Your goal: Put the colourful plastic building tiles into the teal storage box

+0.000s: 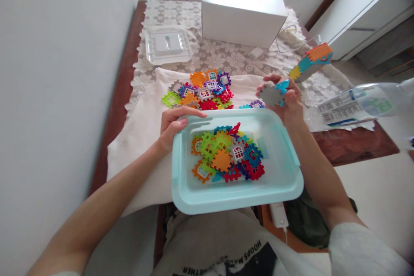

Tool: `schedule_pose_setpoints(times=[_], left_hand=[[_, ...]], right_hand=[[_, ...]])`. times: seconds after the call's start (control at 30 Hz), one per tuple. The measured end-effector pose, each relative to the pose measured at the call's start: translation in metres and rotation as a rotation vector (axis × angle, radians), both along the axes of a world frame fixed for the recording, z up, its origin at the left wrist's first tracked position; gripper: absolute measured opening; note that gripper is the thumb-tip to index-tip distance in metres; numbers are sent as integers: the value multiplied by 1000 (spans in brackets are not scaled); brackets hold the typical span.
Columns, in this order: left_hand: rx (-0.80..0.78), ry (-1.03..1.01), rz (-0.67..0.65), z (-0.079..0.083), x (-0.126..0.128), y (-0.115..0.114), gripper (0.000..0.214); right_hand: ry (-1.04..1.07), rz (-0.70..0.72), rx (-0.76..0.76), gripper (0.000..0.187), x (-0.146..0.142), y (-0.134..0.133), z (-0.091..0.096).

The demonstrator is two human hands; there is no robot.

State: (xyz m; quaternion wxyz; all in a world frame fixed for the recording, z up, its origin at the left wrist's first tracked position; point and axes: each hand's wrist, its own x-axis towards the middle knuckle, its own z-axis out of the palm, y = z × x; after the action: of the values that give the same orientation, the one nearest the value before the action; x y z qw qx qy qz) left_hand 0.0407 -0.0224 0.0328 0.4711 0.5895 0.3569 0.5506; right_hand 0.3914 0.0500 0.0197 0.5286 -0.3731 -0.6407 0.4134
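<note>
My left hand [174, 126] grips the upper left corner of a pale turquoise plastic tub [281, 181], thumb and fingers closed over its rim. Inside the tub lie several interlocking plastic building pieces [221, 160] in green, orange, red, blue and grey. Beyond the tub's right corner, my right hand [289, 105] is closed on a few building pieces, a round-looking grey one [271, 95] and a light blue one [282, 86]. A loose pile of similar pieces [202, 92] rests on a white cloth behind the tub.
An assembled block structure [312, 61] stands at the right, near a clear plastic bottle [355, 105] lying on its side. A white box [242, 15] and a clear plastic tray [168, 45] sit farther back on the lace tablecloth [223, 58]. A wall [64, 51] borders the table's left.
</note>
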Motion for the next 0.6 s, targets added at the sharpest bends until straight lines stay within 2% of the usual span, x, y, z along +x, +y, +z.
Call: schedule_pose_setpoints(times=[0.1, 0.2, 0.33, 0.4, 0.5, 0.53, 0.6], left_hand=[[4, -8, -19, 1, 0, 0, 38], [-1, -29, -37, 1, 0, -1, 36], [-1, -14, -8, 1, 0, -1, 37], [3, -2, 1, 0, 0, -1, 38], [-2, 23, 19, -1, -1, -1, 41], [-3, 33, 23, -1, -1, -1, 42], [3, 43, 12, -1, -2, 0, 45]], right_hand=[[23, 130, 81, 68, 1, -5, 1], [19, 261, 18, 68, -3, -9, 1], [-15, 348, -38, 82, -6, -13, 5], [40, 325, -37, 81, -7, -14, 7], [16, 159, -70, 67, -8, -11, 7], [-58, 108, -76, 62, -9, -8, 6], [-317, 102, -51, 59, -11, -3, 4]])
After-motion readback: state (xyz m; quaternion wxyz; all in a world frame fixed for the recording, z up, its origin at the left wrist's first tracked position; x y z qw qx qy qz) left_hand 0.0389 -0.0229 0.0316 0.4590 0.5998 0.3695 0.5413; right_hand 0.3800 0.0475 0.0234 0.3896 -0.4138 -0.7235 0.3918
